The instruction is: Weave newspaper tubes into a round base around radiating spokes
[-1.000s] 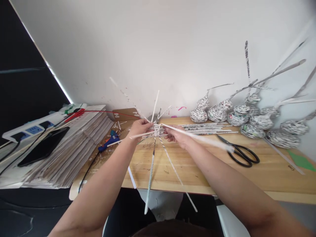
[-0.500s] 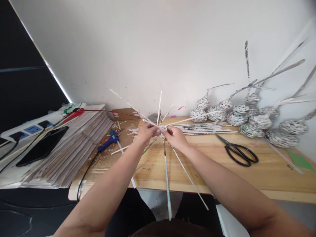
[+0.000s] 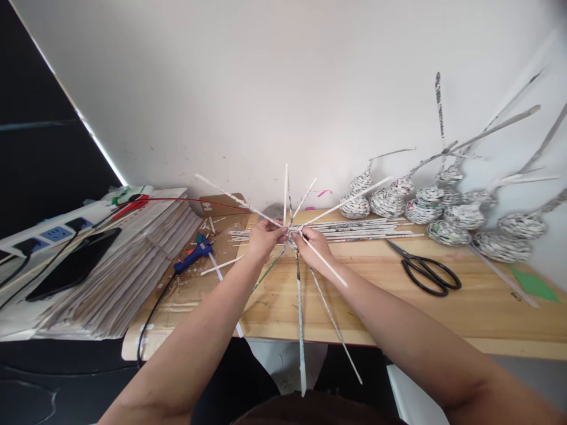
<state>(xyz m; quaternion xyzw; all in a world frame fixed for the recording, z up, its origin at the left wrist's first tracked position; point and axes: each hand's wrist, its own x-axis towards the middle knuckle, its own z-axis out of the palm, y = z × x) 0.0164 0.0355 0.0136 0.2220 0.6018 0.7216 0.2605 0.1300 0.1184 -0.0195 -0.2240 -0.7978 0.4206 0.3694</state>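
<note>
Between my two hands is a star-shaped weave of rolled newspaper sticks (image 3: 300, 307), its sticks fanning out from a small woven centre. My left hand (image 3: 266, 239) pinches the left side of that centre, fingers closed. From the right, my right hand (image 3: 313, 243) grips the same centre with thumb and fingers. One white stick (image 3: 325, 263) lies across the back of my right hand toward the wrist. Two longer sticks point down past the table's front edge. My fingers partly hide the centre.
Loose paper sticks (image 3: 367, 229) lie in a row behind my hands. Black scissors (image 3: 429, 274) rest at right, before several woven paper gourds (image 3: 447, 233). At left are a blue glue gun (image 3: 195, 254), a newspaper stack (image 3: 133, 265), a phone (image 3: 75, 262) and a power strip (image 3: 55, 235).
A white stick now crosses over my right hand, where none lay before. The upper right stick points more steeply upward. Both hands keep their hold on the centre.
</note>
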